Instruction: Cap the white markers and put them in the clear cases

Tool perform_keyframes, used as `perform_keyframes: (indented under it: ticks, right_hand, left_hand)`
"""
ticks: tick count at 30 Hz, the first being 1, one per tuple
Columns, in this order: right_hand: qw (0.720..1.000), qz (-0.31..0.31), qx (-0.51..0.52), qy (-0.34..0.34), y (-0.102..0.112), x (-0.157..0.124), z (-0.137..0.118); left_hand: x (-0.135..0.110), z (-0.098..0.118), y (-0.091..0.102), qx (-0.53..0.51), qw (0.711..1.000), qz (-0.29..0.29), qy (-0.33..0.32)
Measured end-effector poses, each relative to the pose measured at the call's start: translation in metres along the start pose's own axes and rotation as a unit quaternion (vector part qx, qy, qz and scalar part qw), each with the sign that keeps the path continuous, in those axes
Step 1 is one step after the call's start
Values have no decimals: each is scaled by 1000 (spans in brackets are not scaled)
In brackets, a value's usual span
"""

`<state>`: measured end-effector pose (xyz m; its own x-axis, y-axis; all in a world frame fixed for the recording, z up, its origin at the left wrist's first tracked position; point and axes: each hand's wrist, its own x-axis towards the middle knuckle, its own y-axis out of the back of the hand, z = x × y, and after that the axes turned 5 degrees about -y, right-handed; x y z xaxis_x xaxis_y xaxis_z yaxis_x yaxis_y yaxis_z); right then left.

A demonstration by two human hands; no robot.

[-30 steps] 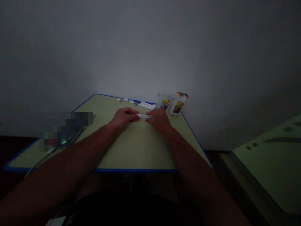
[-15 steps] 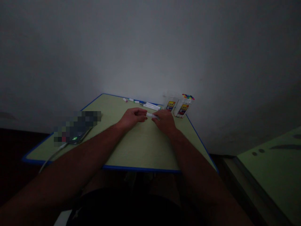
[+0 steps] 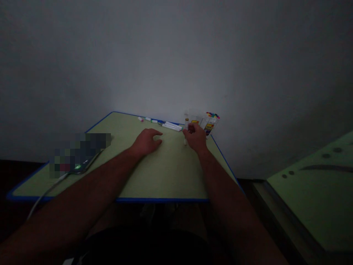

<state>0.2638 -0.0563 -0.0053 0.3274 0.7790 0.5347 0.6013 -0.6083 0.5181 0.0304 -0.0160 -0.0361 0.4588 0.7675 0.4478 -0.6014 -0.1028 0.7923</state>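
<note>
The scene is dim. My right hand (image 3: 195, 138) is closed round a white marker (image 3: 186, 129), which stands roughly upright in it, close to two clear marker boxes (image 3: 209, 124) at the far right corner of the green table (image 3: 160, 173). My left hand (image 3: 146, 141) rests on the table to the left with its fingers loosely curled and nothing in it. Several white markers (image 3: 171, 126) lie along the far edge beside the wall.
A phone with a cable (image 3: 78, 168) lies at the table's left edge. A second green table (image 3: 317, 198) stands to the right, across a gap. A plain wall rises right behind the table.
Both hands held the marker flat between them. Now my left hand has let go and my right hand has lifted the marker upright, moving toward the boxes.
</note>
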Motion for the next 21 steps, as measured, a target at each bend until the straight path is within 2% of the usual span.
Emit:
perform_keyframes:
  ticks: [8,16,21]
  right_hand:
    - [998,35,-6,-45,23,39,-8]
    - [990,98,-82,-54,58,94,-24]
    - [984,136,-109,-36,68,124,-23]
  left_hand:
    - [1,-11,-4,49,996,-75,26]
    - [2,-12,-5,53,994,-86,37]
    - [2,-10,-4,62,993,-96,30]
